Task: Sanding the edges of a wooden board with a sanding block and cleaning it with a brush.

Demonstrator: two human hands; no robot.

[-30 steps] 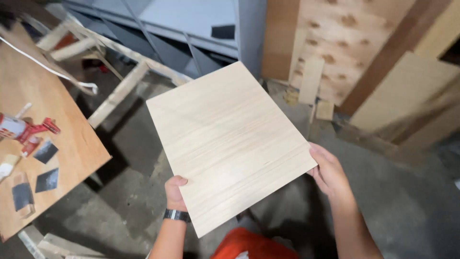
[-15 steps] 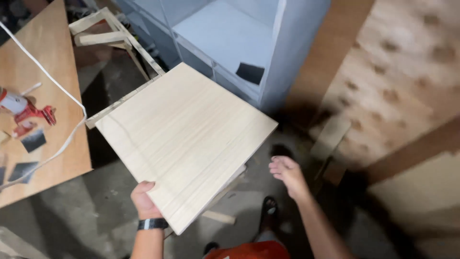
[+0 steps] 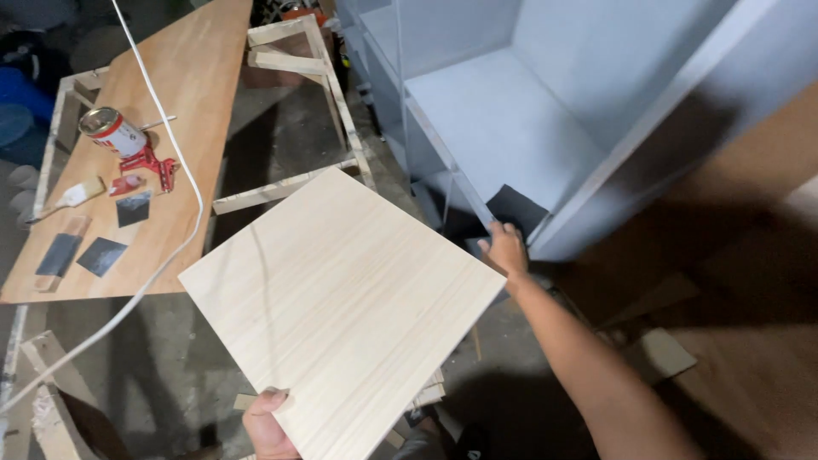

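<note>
Panel (image 3: 341,307) (left-held), cabinet (image 3: 511,128) ahead, workbench (image 3: 183,102), cable (image 3: 170,145) beside

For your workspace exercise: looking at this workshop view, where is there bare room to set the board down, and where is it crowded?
Free: the grey shelf inside the cabinet, above the right hand and dark sheet; also the table's far right strip beyond the white cable. Crowded: the table's left part, with can, red clamp, brush and sandpaper. The left hand holds the board.

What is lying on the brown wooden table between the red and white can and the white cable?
In the head view, a thin metal rod lies between the red and white can and the white cable on the brown wooden table; otherwise bare wood.
</note>
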